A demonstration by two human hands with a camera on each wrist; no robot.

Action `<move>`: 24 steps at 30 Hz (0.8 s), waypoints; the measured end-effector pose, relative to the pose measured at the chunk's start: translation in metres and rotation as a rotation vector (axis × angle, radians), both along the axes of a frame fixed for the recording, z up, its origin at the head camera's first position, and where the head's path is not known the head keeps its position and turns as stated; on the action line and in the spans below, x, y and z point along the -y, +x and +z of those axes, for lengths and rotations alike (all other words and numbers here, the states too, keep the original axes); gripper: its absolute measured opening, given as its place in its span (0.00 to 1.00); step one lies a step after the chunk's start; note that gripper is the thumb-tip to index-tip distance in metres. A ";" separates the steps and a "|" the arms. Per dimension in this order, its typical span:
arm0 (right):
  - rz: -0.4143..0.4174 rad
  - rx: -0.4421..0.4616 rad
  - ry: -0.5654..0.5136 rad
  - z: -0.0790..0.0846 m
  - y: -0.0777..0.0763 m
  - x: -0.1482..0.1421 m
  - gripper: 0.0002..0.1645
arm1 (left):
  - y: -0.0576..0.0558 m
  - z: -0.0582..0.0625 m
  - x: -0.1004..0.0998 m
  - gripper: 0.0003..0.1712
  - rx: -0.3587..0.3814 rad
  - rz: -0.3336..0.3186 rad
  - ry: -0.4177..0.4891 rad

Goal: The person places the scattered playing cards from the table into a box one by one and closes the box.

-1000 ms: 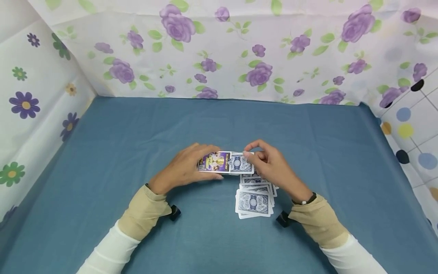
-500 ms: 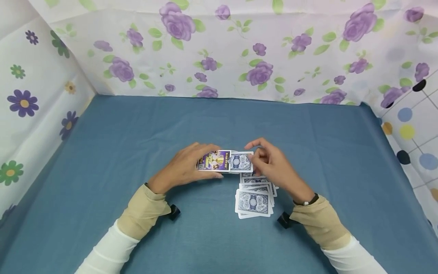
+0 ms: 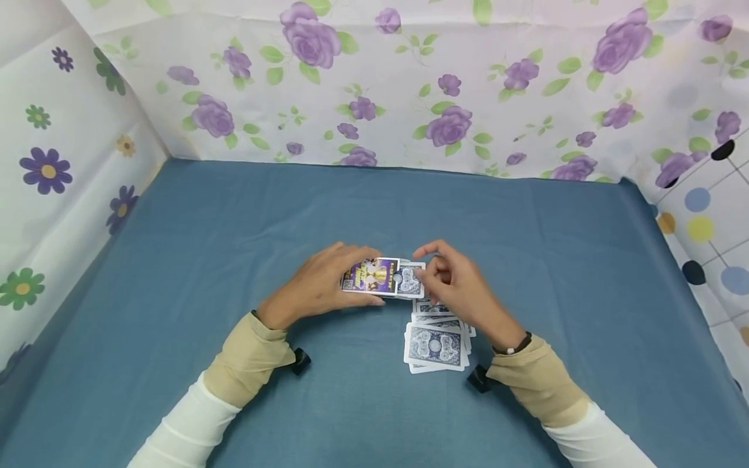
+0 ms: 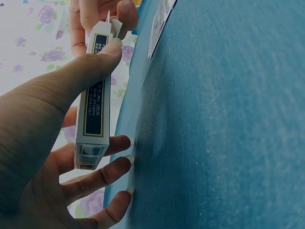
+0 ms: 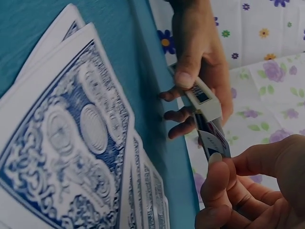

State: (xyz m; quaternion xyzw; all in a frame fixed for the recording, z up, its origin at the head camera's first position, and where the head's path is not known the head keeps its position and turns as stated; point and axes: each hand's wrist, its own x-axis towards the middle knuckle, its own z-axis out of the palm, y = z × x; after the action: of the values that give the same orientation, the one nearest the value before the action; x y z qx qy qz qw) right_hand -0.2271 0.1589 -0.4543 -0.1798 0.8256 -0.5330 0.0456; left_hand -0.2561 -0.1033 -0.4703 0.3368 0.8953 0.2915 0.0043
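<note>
My left hand (image 3: 316, 281) grips a playing card box (image 3: 371, 276), thumb along one narrow side and fingers along the other. The box has a purple and yellow printed face; its dark label with white lettering shows in the left wrist view. A blue-backed playing card (image 3: 409, 281) juts from the open right end of the box, held above the cloth. Thumb and fingers of my right hand (image 3: 459, 286) pinch its outer edge, as the right wrist view shows at the card's end (image 5: 215, 143). What lies deeper inside the box is hidden.
A spread pile of blue-backed playing cards (image 3: 435, 346) lies face down on the blue cloth (image 3: 263, 208), below and partly under my right hand. Flowered sheets (image 3: 398, 91) hang behind and at the left; a dotted sheet (image 3: 720, 260) stands at the right.
The jutting card sits further left, with less of it outside the box. My right hand has moved slightly left with it; my left hand keeps its hold. The pile has not changed.
</note>
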 end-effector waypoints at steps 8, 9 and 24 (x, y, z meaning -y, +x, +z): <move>-0.012 -0.029 0.054 0.019 0.011 0.010 0.14 | 0.000 0.000 -0.001 0.41 0.002 -0.007 -0.004; -0.014 -0.026 0.055 0.015 0.009 0.009 0.15 | 0.000 0.000 -0.001 0.41 0.001 -0.007 -0.006; -0.051 -0.087 0.171 -0.014 -0.002 0.004 0.15 | -0.002 -0.002 -0.003 0.40 -0.041 -0.036 0.002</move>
State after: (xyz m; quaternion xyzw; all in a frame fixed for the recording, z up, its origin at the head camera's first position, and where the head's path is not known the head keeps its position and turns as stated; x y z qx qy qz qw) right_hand -0.2288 0.1545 -0.4683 -0.1770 0.8736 -0.4531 0.0114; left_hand -0.2577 -0.0999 -0.4718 0.3587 0.8887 0.2854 -0.0092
